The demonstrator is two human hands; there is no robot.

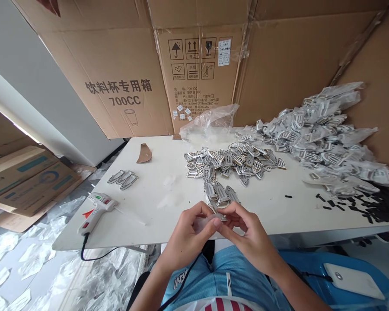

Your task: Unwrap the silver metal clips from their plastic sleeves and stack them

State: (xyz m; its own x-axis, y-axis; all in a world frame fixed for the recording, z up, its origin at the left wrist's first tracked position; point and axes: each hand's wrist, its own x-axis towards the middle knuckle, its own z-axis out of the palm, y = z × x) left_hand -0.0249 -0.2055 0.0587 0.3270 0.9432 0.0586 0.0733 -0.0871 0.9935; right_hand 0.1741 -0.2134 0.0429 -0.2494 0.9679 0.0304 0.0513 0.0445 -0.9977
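Observation:
My left hand (189, 233) and my right hand (246, 226) meet at the table's front edge, both closed with fingertips on one small grey arched metal-looking piece (218, 217). Fingers cover most of it. Something pale shows under the left fingers, too hidden to name. Just beyond the hands, several similar grey slotted pieces (221, 193) lie in a loose row. Behind them is a heap of the same pieces (228, 162). A white hot glue gun (99, 211) lies on its side at the table's left, its thin tip end not clearly visible.
Plastic-bagged grey pieces (311, 138) are piled at the back right, near scattered black strips (353, 205). A few grey pieces (123, 178) and a cardboard scrap (144, 153) lie left. Cardboard boxes (201, 65) wall the back. A white power bank (353, 280) sits on a blue stool.

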